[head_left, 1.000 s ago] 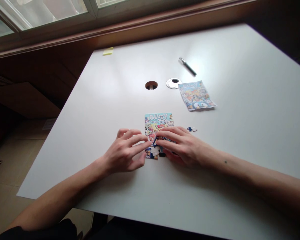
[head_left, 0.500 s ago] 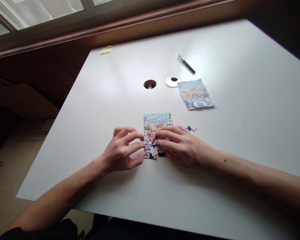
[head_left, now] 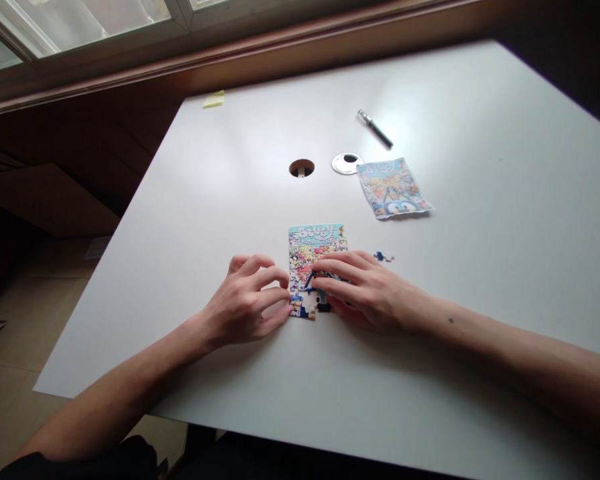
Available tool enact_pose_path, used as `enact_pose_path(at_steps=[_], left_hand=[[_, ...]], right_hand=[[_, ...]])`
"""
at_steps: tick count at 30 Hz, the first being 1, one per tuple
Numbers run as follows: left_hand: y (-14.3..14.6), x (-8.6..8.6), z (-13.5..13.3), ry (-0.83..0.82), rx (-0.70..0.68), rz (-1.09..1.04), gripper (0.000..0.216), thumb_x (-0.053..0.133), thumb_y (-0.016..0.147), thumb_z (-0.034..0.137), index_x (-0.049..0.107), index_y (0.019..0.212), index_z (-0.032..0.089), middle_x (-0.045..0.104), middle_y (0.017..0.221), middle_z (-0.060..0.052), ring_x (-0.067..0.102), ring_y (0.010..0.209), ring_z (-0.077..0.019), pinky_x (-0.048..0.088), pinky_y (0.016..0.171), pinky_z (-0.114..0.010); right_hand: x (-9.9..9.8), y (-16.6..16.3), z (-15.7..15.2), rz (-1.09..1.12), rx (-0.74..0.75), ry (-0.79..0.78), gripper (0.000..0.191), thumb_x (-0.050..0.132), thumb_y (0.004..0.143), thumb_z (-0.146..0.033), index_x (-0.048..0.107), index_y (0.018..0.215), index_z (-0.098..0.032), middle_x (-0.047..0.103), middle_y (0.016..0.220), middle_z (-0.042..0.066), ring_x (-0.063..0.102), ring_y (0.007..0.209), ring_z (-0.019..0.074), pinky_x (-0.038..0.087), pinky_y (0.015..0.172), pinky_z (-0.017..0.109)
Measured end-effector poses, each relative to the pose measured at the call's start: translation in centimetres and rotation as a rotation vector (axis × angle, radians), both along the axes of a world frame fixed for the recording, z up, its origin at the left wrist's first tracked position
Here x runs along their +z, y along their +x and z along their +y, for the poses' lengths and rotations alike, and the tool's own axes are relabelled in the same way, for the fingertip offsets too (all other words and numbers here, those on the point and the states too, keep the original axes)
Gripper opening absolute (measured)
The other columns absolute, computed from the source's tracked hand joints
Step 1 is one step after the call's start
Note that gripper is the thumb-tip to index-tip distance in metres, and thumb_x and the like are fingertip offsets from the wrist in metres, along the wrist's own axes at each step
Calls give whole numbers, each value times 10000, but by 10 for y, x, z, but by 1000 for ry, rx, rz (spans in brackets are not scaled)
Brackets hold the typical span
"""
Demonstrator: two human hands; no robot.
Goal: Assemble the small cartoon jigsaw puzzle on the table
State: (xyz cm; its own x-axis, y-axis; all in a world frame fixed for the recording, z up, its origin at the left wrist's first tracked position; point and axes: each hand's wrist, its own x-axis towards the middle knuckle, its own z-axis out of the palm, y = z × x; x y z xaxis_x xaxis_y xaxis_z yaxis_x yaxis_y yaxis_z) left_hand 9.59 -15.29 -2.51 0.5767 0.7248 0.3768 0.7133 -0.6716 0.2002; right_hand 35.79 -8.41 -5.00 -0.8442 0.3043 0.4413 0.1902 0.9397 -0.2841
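Note:
A colourful jigsaw puzzle (head_left: 303,257) with "Bluey" lettering along its top lies flat in front of me, mostly assembled. Along its bottom edge, a small gap shows between a lower-left piece (head_left: 303,308) and a dark-and-blue piece (head_left: 323,305). My left hand (head_left: 247,297) is open, its curved fingertips and thumb at the puzzle's left edge. Over the puzzle's right side lies my right hand (head_left: 363,288), open, fingers spread across the surface and thumb low near the bottom edge. It hides the lower-right part. A loose blue-and-white piece (head_left: 384,256) lies just beyond the right hand.
A creased paper picture (head_left: 395,189) of the same design lies behind the puzzle to the right. Beside it are a round metal cover (head_left: 347,164) and a cable hole (head_left: 301,168) in the white table (head_left: 220,200). Farther back are a marker (head_left: 375,129) and a yellow sticky note (head_left: 214,99).
The left hand's fingers have drawn slightly closer together at the puzzle's edge. The right hand stays over the puzzle. The whole view has shifted a little.

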Motion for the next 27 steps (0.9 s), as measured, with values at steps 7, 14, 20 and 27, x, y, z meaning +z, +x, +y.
enact_pose_path(at_steps=[7,14,20,27], left_hand=[[2,3,-5,-27,-25,26,214,700,846,353,703,1021,228,707,1072,-35,574,1000,-240,366,875,-432],[4,3,-6,-159,12,28,181,671,877,358,701,1018,247,693,1104,-37,561,1023,-231,353,892,-417],[7,4,-7,-240,57,5,148,666,869,353,676,950,230,684,1099,-32,559,1032,-218,338,902,-401],[8,3,-6,-242,97,-20,142,687,849,338,662,923,220,684,1077,-34,561,1021,-216,329,900,-392]], right_hand=[[-1,1,0,-17,-4,-5,313,528,928,-135,587,1230,-193,620,1317,106,520,1255,269,463,1019,464],[0,0,-1,-11,-5,-7,304,530,927,-136,593,1219,-196,629,1299,105,522,1252,266,458,1025,466],[-3,1,0,-20,-2,-32,321,542,922,-142,593,1232,-209,617,1317,105,515,1266,266,452,1035,476],[-2,1,0,-16,-2,-27,308,536,922,-135,593,1218,-198,618,1312,112,514,1265,266,456,1022,465]])
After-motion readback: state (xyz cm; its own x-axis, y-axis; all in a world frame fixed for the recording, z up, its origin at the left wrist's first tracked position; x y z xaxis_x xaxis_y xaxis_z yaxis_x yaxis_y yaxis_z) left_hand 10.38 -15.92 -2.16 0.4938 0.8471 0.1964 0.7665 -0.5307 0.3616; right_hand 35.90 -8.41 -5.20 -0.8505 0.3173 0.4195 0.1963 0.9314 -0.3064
